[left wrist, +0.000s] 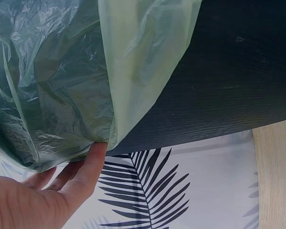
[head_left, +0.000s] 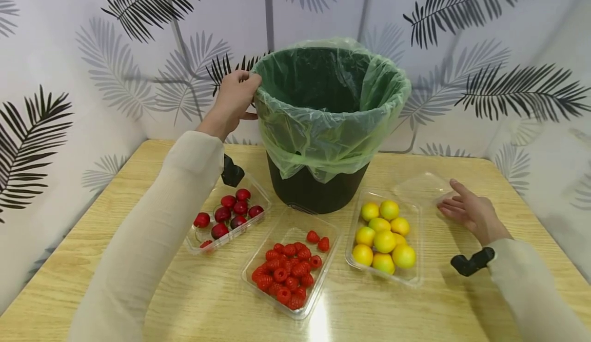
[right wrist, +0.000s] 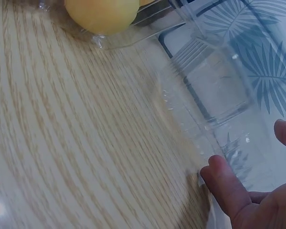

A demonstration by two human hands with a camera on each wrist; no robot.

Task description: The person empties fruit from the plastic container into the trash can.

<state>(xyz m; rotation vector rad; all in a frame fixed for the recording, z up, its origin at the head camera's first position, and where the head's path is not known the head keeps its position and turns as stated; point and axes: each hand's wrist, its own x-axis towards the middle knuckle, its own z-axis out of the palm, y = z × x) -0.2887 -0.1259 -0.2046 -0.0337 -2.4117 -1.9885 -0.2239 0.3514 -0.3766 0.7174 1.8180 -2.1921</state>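
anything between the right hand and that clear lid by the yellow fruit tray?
Nothing visible. The right hand lies open on the table with its fingertips already at the edge of the clear lid, beside the yellow fruit tray.

No text, label, brand, number or sign can be read in any of the views. The black bin (head_left: 318,188) with its green liner (head_left: 330,111), the clear fruit trays (head_left: 385,239) and the desk (head_left: 415,311) bear no writing. The wall (head_left: 69,75) behind shows only a printed palm-leaf pattern.
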